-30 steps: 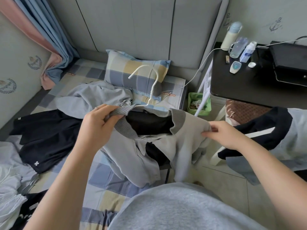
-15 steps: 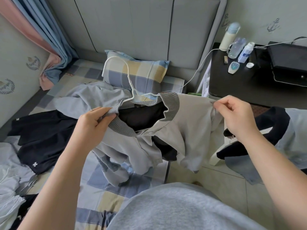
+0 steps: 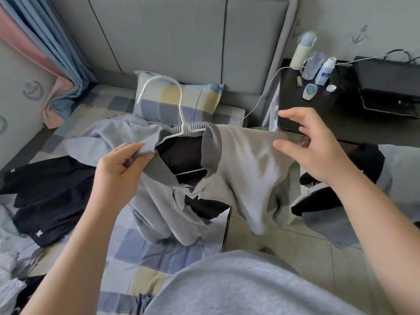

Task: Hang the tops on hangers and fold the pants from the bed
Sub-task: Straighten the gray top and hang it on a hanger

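Observer: Hanging looks to be the step in hand. The white hanger [image 3: 181,130] sits inside the neck of the grey top [image 3: 241,160], which is held up over the edge of the bed [image 3: 159,253].

Colleague: And the hands?

Observer: The left hand [image 3: 122,164] pinches the ribbed collar. The right hand [image 3: 318,144] is spread and holds nothing, just beside the top's far shoulder.

Colleague: Then the shoulder under the left hand probably needs easing over the hanger's arm next. A black garment [image 3: 52,192], pants perhaps, lies unfolded on the bed.

Observer: As for containers, three bottles [image 3: 314,64] stand on the desk [image 3: 345,117]. What they hold cannot be told.
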`<state>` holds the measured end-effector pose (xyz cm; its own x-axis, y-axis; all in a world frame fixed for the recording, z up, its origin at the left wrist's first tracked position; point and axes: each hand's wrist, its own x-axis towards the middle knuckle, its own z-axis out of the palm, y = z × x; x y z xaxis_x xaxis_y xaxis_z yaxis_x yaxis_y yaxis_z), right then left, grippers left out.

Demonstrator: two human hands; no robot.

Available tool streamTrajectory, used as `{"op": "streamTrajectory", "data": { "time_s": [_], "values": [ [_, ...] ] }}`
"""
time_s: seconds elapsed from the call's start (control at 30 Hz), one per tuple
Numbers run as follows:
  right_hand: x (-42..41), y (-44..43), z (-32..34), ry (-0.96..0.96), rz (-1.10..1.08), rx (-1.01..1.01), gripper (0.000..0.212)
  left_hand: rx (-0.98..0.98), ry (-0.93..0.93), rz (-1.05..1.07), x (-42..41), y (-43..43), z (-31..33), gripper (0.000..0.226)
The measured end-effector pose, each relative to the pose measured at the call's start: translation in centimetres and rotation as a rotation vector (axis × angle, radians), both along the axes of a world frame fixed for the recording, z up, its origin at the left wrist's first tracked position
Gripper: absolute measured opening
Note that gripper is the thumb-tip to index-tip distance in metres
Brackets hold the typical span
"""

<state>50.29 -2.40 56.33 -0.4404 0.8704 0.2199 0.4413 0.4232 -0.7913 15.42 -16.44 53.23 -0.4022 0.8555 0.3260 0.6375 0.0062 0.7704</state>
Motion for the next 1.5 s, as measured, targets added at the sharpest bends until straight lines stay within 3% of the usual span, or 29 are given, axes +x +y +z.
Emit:
{"op": "streamTrajectory", "data": {
  "time_s": [0.2, 0.33, 0.43, 0.6, 0.8, 0.93, 1.07, 1.17, 1.27, 1.33, 1.43, 1.5],
  "values": [
    [-1.2, -1.1, -1.6, -0.180, 0.125, 0.056, 0.014, -0.045, 0.099, -0.160, 1.1, 1.0, 0.6, 0.017],
    [-0.6, -2.2, -1.9, -0.175, 0.112, -0.005, 0.016, -0.110, 0.088, -0.305, 2.4, 2.3, 1.1, 0.008],
    [1.5, -3.5, -2.3, -0.127, 0.076, -0.094, 0.022, -0.150, 0.054, -0.372, 4.0, 3.5, 1.1, 0.029],
    [6.6, -6.0, -3.0, -0.065, -0.104, -0.133, 0.031, -0.208, 0.071, -0.411, 9.2, 5.7, 1.0, 0.045],
    [14.1, -9.5, -1.5, -0.049, -0.366, -0.111, 0.034, -0.196, 0.029, -0.669, 16.5, 8.5, 1.5, 0.054],
    [19.7, -12.3, 1.0, 0.013, -0.541, -0.043, 0.034, -0.125, 0.119, -0.859, 22.8, 9.6, 2.6, 0.057],
    [27.0, -14.9, 1.1, 0.106, -0.756, -0.207, 0.040, -0.002, 0.200, -1.015, 31.2, 9.4, 4.1, 0.060],
    [33.1, -17.1, 0.0, -0.028, -0.826, -0.354, 0.041, 0.062, 0.198, -1.038, 38.4, 8.3, 4.8, 0.062],
    [38.4, -20.3, -0.2, -0.118, -0.960, -0.282, 0.024, 0.048, 0.177, -1.036, 45.2, 7.2, 4.6, 0.063],
    [41.0, -23.0, 0.2, -0.077, -0.975, -0.232, 0.018, 0.025, 0.165, -1.015, 49.0, 6.6, 4.0, 0.064],
    [44.5, -27.5, -0.1, -0.046, -0.919, -0.251, 0.031, 0.003, 0.198, -0.994, 54.5, 5.7, 3.1, 0.067],
    [46.8, -29.9, -0.4, -0.057, -0.912, -0.230, 0.019, -0.005, 0.212, -1.030, 58.3, 5.1, 2.7, 0.067]
  ]
}}
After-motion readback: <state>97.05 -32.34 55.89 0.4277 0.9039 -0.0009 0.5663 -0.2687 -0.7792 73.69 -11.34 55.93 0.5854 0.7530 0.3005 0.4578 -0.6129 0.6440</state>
